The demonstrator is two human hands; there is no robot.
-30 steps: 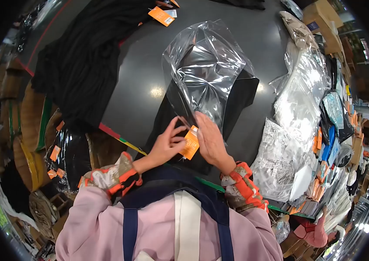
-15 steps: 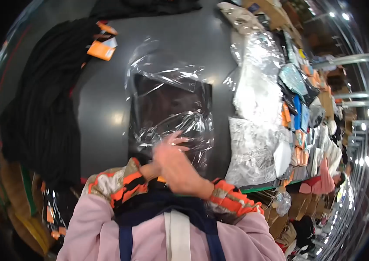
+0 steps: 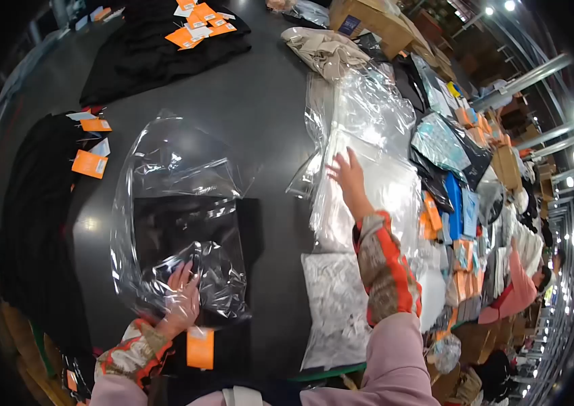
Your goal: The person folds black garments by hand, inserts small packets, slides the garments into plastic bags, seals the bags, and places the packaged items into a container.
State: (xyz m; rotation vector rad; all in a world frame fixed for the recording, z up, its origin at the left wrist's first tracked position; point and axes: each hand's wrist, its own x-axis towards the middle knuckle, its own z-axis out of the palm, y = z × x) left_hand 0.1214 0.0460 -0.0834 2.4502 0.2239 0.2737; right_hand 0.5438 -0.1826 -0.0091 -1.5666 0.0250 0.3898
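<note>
A folded black garment [image 3: 185, 223] lies on the dark table inside a clear plastic bag [image 3: 128, 230], whose loose end spreads beyond the garment. My left hand [image 3: 182, 301] rests on the near part of this bag, fingers extended over the shiny film. Just below that hand, an orange tag [image 3: 200, 348] shows against black fabric. On the right, my right hand [image 3: 349, 179] reaches over a stack of flat clear plastic bags [image 3: 385, 196], its fingers spread and nothing between them.
Black garments [image 3: 36, 237] with orange tags [image 3: 89, 164] lie along the left, and another black pile [image 3: 158, 57] at the back. A beige cloth [image 3: 324, 51] and cardboard box [image 3: 368, 24] stand at the back right. A person in pink [image 3: 514, 287] is at far right.
My right hand has moved from the bagged garment out to the stack of plastic bags on the right. My left hand now lies on the bag, and the view has shifted.
</note>
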